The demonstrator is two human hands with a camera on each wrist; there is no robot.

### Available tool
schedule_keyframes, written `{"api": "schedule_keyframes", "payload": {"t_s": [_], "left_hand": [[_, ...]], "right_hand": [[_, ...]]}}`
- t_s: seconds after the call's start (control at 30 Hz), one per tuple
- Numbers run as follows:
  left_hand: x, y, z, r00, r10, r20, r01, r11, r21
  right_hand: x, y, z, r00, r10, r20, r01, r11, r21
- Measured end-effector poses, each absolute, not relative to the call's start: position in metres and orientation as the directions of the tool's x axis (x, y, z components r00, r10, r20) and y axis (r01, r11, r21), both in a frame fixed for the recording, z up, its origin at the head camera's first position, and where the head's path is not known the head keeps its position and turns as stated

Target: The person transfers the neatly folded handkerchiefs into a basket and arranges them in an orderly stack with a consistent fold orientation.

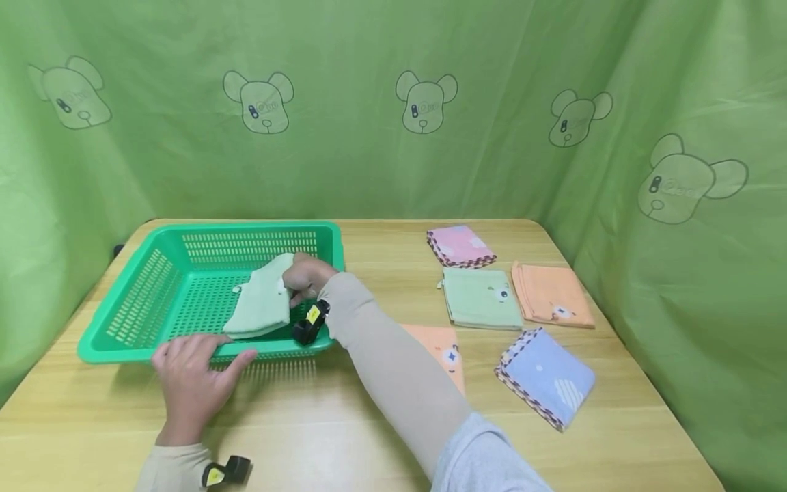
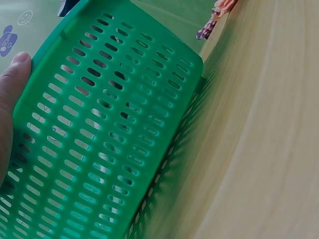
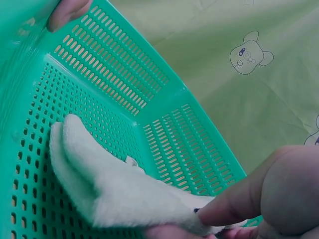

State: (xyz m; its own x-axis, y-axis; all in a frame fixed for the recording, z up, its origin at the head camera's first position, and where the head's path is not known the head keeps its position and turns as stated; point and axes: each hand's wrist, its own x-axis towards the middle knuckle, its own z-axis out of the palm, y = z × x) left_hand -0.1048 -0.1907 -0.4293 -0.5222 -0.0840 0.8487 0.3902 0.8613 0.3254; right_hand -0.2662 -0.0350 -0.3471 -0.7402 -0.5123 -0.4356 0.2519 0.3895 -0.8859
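Observation:
Inside the green plastic basket (image 1: 178,287), my right hand (image 1: 305,277) pinches a folded pale green towel (image 1: 261,301) by its right side. The right wrist view shows thumb and fingers on the near end of the towel (image 3: 129,194), whose folded layers hang over the perforated basket floor (image 3: 50,124). My left hand (image 1: 195,376) grips the basket's front rim, fingers over the top and thumb along the outside. In the left wrist view its thumb (image 2: 15,79) lies at the rim beside the slotted wall (image 2: 99,119).
Right of the basket lie folded towels: pink (image 1: 461,244), light green (image 1: 482,298), orange (image 1: 553,294) and blue (image 1: 550,376). Another orange towel (image 1: 433,345) is partly hidden by my right forearm. A green curtain (image 1: 350,164) surrounds the wooden table (image 1: 320,437).

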Motion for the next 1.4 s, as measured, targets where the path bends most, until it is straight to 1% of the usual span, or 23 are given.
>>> {"api": "schedule_keyframes", "payload": {"t_s": [0.4,0.6,1.0,1.4], "left_hand": [[-0.1042,-0.1895,-0.4291,-0.512,-0.084,0.855,0.396,0.860,0.322],[-0.1036,-0.1895,-0.4295,-0.513,-0.083,0.854,0.397,0.860,0.322],[-0.1049,-0.1895,-0.4300,-0.515,-0.085,0.853,0.396,0.859,0.324],[-0.1051,-0.1896,-0.4304,-0.502,-0.074,0.862,0.408,0.858,0.312]], "right_hand": [[-0.2659,-0.0338,-0.3463,-0.767,-0.438,-0.469,0.251,0.468,-0.847],[-0.2650,-0.0357,-0.3469,-0.772,-0.402,-0.492,0.292,0.463,-0.837],[-0.2642,-0.0387,-0.3471,-0.802,-0.316,-0.507,0.330,0.474,-0.817],[-0.2638,-0.0404,-0.3483,-0.805,-0.310,-0.506,0.338,0.460,-0.821]]}}
